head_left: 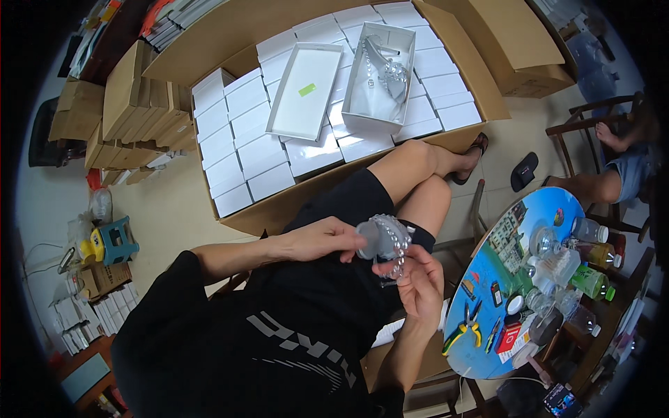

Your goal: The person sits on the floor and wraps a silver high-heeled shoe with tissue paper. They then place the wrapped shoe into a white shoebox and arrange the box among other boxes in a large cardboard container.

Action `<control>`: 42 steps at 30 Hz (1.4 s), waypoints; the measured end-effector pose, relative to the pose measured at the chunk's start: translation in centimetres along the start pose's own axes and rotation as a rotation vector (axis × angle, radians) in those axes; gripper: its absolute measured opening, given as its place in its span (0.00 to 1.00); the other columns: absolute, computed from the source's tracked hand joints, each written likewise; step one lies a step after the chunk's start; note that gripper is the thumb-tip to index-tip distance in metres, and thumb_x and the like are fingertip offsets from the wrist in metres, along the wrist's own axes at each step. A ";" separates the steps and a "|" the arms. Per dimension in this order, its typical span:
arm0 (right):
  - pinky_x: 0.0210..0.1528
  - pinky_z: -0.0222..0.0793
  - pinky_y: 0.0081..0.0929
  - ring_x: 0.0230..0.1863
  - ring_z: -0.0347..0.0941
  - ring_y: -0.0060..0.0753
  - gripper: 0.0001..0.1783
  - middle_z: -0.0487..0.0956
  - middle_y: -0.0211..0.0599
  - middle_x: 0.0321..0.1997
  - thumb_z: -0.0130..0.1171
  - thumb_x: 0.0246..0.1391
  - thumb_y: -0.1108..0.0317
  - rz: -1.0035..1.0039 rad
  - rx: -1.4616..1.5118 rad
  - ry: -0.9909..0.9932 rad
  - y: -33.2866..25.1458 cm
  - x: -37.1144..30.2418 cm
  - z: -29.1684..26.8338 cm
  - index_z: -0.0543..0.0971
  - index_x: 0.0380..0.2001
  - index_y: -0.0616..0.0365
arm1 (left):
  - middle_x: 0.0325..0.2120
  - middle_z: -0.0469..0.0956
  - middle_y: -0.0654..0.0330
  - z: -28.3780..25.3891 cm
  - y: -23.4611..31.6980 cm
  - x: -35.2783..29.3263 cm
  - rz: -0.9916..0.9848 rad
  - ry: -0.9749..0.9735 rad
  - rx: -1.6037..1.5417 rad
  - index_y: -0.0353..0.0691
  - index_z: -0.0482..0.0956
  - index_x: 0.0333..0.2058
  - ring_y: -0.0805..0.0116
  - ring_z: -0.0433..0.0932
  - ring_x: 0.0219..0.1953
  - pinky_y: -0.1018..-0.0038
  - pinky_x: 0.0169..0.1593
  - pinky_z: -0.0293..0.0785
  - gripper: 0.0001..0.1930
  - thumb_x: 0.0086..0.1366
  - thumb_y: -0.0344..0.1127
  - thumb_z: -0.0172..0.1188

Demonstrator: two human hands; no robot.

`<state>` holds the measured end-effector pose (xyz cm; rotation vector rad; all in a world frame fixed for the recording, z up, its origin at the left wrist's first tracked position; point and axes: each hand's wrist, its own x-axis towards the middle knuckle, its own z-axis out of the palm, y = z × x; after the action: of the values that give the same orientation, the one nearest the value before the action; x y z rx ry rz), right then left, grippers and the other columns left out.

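Note:
Over my lap I hold a pale, see-through sandal (385, 240) trimmed with clear, shiny beads. My left hand (326, 240) pinches its left end between thumb and fingers. At the beaded strap on the other side, my right hand (418, 280) grips the sandal with bent fingers. Ahead, an open white shoebox (353, 115) holds a matching high-heeled sandal (395, 78) with a jewelled front, lying on its wrapping. Left of that box lies its white lid (296, 108), inside up, with a small green sticker in it.
Rows of white shoeboxes (254, 150) fill a large carton (261, 216) beyond my knees. To my right stands a round blue table (460, 299) with pliers (463, 329), bottles and a red packet (509, 339). Stacked cartons (125, 104) and a teal stool (120, 240) are at the left.

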<state>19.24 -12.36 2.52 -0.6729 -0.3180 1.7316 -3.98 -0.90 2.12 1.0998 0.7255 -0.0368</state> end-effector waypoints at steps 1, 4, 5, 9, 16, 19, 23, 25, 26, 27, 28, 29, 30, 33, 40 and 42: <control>0.51 0.79 0.38 0.44 0.83 0.47 0.22 0.82 0.57 0.41 0.56 0.63 0.71 0.013 0.043 0.027 -0.3 -0.1 -0.2 0.69 0.55 0.76 | 0.29 0.82 0.65 0.2 1.0 0.1 -0.012 -0.019 0.095 0.33 0.84 0.39 0.73 0.73 0.36 0.72 0.45 0.69 0.25 0.71 0.54 0.52; 0.42 0.82 0.36 0.34 0.83 0.41 0.21 0.82 0.51 0.34 0.56 0.63 0.71 0.015 -0.132 0.219 -1.3 -0.3 -0.3 0.68 0.54 0.74 | 0.20 0.75 0.62 1.1 3.4 0.8 0.522 0.047 0.669 0.35 0.80 0.24 0.66 0.73 0.27 0.69 0.37 0.68 0.23 0.59 0.55 0.64; 0.39 0.82 0.35 0.31 0.82 0.39 0.21 0.82 0.49 0.32 0.57 0.62 0.71 0.015 -0.235 0.297 -1.6 0.0 -0.3 0.68 0.53 0.74 | 0.19 0.74 0.61 1.0 3.6 1.1 0.724 0.050 0.945 0.36 0.79 0.22 0.64 0.73 0.26 0.68 0.36 0.67 0.24 0.57 0.55 0.65; 0.34 0.77 0.22 0.28 0.79 0.27 0.18 0.82 0.43 0.30 0.68 0.51 0.79 -0.018 -0.402 0.352 -2.1 0.7 0.7 0.73 0.44 0.67 | 0.19 0.69 0.62 1.5 5.1 2.0 0.923 0.059 1.238 0.40 0.73 0.19 0.64 0.69 0.27 0.69 0.34 0.63 0.23 0.48 0.54 0.70; 0.38 0.75 0.18 0.33 0.77 0.21 0.15 0.82 0.34 0.34 0.70 0.46 0.85 0.041 -0.437 0.375 -2.4 -0.6 0.4 0.77 0.36 0.61 | 0.20 0.70 0.62 0.8 5.9 2.1 0.928 0.040 1.331 0.39 0.74 0.19 0.64 0.70 0.28 0.70 0.36 0.63 0.23 0.48 0.55 0.68; 0.41 0.75 0.18 0.36 0.77 0.19 0.16 0.82 0.32 0.35 0.70 0.45 0.85 0.048 -0.468 0.344 -2.6 -1.5 -0.4 0.78 0.36 0.60 | 0.20 0.71 0.62 -0.1 6.6 1.8 0.877 0.054 1.332 0.38 0.76 0.20 0.64 0.71 0.28 0.70 0.37 0.64 0.23 0.49 0.55 0.68; 0.43 0.74 0.19 0.38 0.77 0.21 0.20 0.80 0.35 0.40 0.70 0.44 0.86 0.046 -0.558 0.339 -3.3 -1.9 -0.6 0.79 0.41 0.61 | 0.18 0.71 0.59 -0.6 6.7 1.7 0.797 0.037 1.245 0.37 0.77 0.21 0.62 0.71 0.27 0.69 0.35 0.65 0.24 0.51 0.56 0.68; 0.46 0.74 0.23 0.42 0.77 0.24 0.22 0.79 0.39 0.46 0.72 0.43 0.83 0.023 -0.568 0.415 -4.0 -1.9 0.2 0.79 0.44 0.62 | 0.17 0.74 0.55 -0.5 7.3 1.8 0.716 0.006 1.174 0.35 0.81 0.24 0.59 0.74 0.26 0.68 0.35 0.67 0.26 0.57 0.58 0.64; 0.50 0.72 0.28 0.47 0.75 0.30 0.23 0.76 0.43 0.52 0.73 0.43 0.80 -0.107 -0.795 0.493 -4.3 -1.6 1.2 0.79 0.45 0.62 | 0.17 0.74 0.54 -0.5 7.8 1.7 0.552 -0.029 1.010 0.35 0.81 0.26 0.58 0.74 0.25 0.67 0.34 0.68 0.26 0.60 0.57 0.63; 0.54 0.70 0.33 0.52 0.73 0.36 0.24 0.73 0.46 0.57 0.74 0.43 0.76 -0.239 -1.016 0.568 -4.4 -1.2 2.6 0.79 0.46 0.63 | 0.17 0.74 0.53 -0.5 8.7 1.6 0.385 -0.064 0.842 0.35 0.82 0.27 0.58 0.74 0.25 0.67 0.33 0.68 0.26 0.62 0.57 0.61; 0.58 0.69 0.39 0.58 0.72 0.42 0.26 0.70 0.50 0.62 0.75 0.43 0.72 -0.376 -1.235 0.640 -4.4 -0.9 3.7 0.79 0.47 0.63 | 0.17 0.74 0.52 -0.5 9.5 1.6 0.220 -0.098 0.672 0.35 0.82 0.29 0.57 0.74 0.24 0.66 0.32 0.68 0.26 0.65 0.57 0.59; 0.61 0.63 0.43 0.62 0.67 0.48 0.27 0.67 0.52 0.65 0.76 0.43 0.68 -0.402 -1.443 0.548 -4.4 -0.8 4.3 0.79 0.47 0.63 | 0.16 0.72 0.57 -0.8 10.2 1.9 0.205 -0.162 0.629 0.35 0.81 0.33 0.61 0.72 0.20 0.67 0.29 0.68 0.24 0.70 0.54 0.54; 0.65 0.58 0.48 0.66 0.62 0.54 0.28 0.63 0.55 0.68 0.76 0.42 0.64 -0.426 -1.647 0.448 -4.4 -0.7 4.8 0.80 0.48 0.62 | 0.16 0.71 0.60 -0.8 9.8 2.4 0.167 -0.216 0.522 0.35 0.80 0.34 0.66 0.70 0.18 0.69 0.27 0.67 0.23 0.72 0.52 0.53; 0.71 0.42 0.60 0.73 0.48 0.70 0.21 0.60 0.52 0.72 0.74 0.44 0.58 -0.376 -1.783 0.241 -3.8 0.0 4.4 0.85 0.41 0.57 | 0.16 0.68 0.67 -0.6 9.9 3.1 -0.005 -0.326 0.263 0.36 0.78 0.34 0.78 0.65 0.16 0.75 0.22 0.62 0.19 0.75 0.47 0.50; 0.72 0.41 0.59 0.75 0.45 0.66 0.10 0.64 0.45 0.71 0.74 0.42 0.63 -0.313 -1.622 0.124 -5.2 0.1 2.1 0.87 0.29 0.53 | 0.16 0.68 0.69 -0.7 11.1 2.8 -0.208 -0.320 0.134 0.34 0.79 0.44 0.84 0.61 0.13 0.82 0.16 0.55 0.19 0.76 0.46 0.49; 0.73 0.41 0.55 0.76 0.43 0.64 0.10 0.64 0.45 0.71 0.74 0.41 0.64 -0.276 -1.603 0.173 -6.3 -0.7 1.1 0.87 0.28 0.54 | 0.16 0.68 0.68 -1.2 11.0 2.8 -0.235 -0.306 0.109 0.34 0.79 0.45 0.84 0.61 0.13 0.82 0.15 0.55 0.19 0.76 0.46 0.49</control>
<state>23.73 -11.18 6.97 -1.7500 -1.6339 0.8402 1.68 6.19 9.04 1.0776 0.5770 -0.4403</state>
